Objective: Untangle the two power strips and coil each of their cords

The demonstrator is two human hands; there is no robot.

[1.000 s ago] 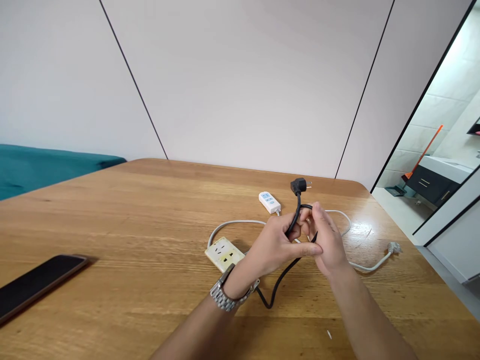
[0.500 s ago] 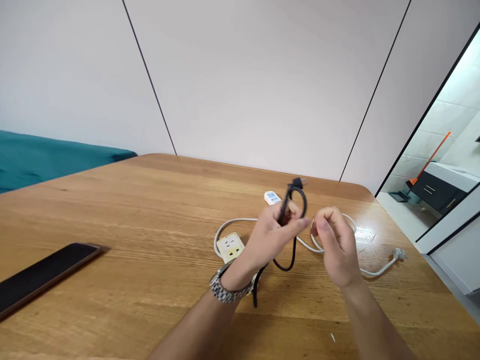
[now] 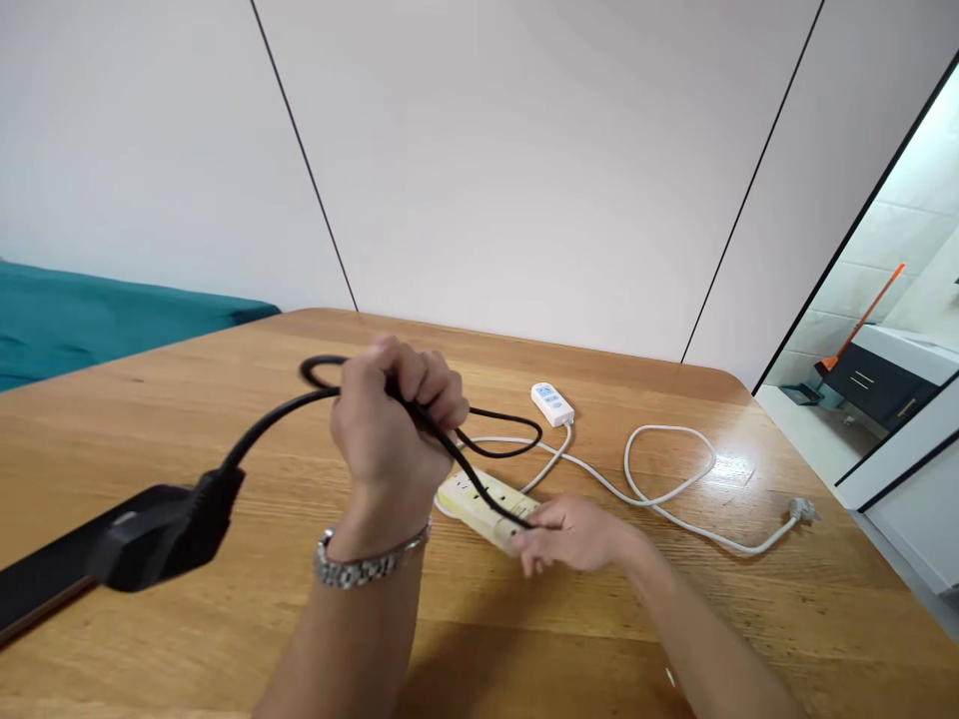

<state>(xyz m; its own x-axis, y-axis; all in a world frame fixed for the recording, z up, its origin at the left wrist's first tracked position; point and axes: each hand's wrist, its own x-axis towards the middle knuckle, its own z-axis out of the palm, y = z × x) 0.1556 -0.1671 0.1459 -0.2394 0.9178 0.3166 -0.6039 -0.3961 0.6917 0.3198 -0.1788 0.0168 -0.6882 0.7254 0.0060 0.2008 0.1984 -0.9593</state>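
Note:
My left hand (image 3: 394,419), with a metal watch on its wrist, is raised above the wooden table (image 3: 225,419) and closed around a looped black power cable (image 3: 498,439). The cable's bulky black plug (image 3: 161,534) hangs out to the left, close to the camera. My right hand (image 3: 573,534) lies low on the table, fingers curled on the near end of a cream power strip (image 3: 479,499), where the black cable runs down to it.
A white cord (image 3: 666,494) loops over the table's right side and ends in a plug (image 3: 803,511). A small white switch box (image 3: 552,402) lies behind the strip. A dark phone (image 3: 45,579) rests at the left edge. A doorway opens at the right.
My left hand swung left and up with the black cable, and its large plug now hangs at the left. My right hand dropped from the cable onto the power strip.

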